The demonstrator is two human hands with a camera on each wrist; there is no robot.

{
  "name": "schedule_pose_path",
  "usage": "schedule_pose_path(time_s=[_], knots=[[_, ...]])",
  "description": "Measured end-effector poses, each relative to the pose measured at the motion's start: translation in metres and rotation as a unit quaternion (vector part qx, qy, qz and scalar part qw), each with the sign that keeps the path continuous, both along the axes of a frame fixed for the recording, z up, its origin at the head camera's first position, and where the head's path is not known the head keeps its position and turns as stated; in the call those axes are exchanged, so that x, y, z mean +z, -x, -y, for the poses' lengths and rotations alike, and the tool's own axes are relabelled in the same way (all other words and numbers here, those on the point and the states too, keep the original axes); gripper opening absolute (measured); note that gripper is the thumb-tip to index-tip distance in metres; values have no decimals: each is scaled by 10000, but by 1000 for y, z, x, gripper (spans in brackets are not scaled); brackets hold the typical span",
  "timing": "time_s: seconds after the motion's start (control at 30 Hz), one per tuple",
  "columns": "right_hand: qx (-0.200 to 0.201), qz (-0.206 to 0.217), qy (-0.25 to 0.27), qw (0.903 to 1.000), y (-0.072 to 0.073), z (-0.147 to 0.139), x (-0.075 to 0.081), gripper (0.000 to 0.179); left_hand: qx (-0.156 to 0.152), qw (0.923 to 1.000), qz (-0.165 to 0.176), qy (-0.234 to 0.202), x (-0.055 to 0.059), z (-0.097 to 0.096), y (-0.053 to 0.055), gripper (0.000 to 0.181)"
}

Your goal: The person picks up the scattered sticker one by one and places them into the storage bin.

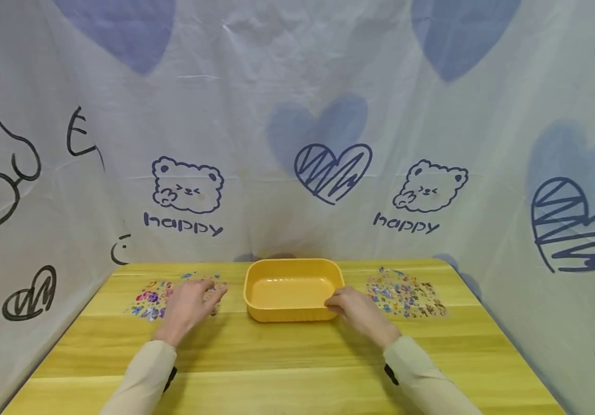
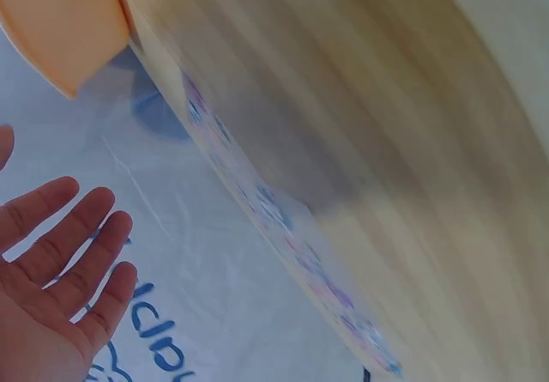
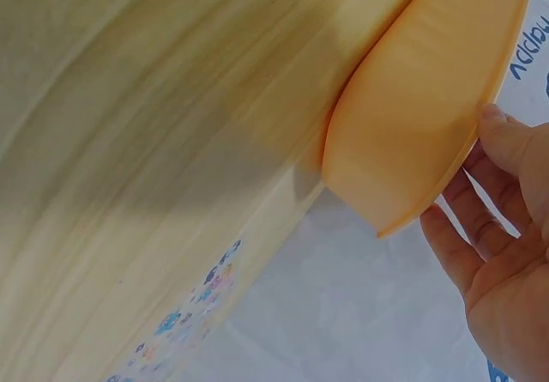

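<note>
A yellow plastic container (image 1: 293, 314) with rounded corners stands at the back middle of the table, its inside bare. My right hand (image 1: 358, 312) grips its rim at the front right corner; in the right wrist view the thumb (image 3: 506, 137) lies against the rim of the container (image 3: 403, 116), fingers on the other side. Left of the container, my left hand (image 1: 189, 305) hovers over a patch of small colourful flower pieces (image 1: 148, 298), partly hiding them. Its fingers (image 2: 73, 236) are spread and hold nothing in the left wrist view.
A second patch of small colourful pieces (image 1: 406, 295) lies on the wood-grain table (image 1: 287, 363), right of the container. Behind the table and on both sides hangs a pale curtain (image 1: 256, 213) printed with hearts and bears.
</note>
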State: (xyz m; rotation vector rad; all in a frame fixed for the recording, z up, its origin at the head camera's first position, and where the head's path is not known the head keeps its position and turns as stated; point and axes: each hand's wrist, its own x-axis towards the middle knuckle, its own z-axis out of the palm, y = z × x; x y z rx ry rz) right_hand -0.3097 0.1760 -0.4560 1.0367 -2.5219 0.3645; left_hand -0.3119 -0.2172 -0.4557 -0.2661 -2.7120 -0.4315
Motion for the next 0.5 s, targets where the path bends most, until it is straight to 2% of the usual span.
schedule_pose_path(time_s=[0.1,0.3,0.5], knots=[[-58,123,-49,9999,2,0,2,13,66,10000,41,24,1,10,2,49],[-78,80,17,9999,4,0,1,13,185,9991,368,-137,1,28,4,48],[-166,247,4,9996,1,1,0,13,393,9961,707,-340,-1,47,0,35]])
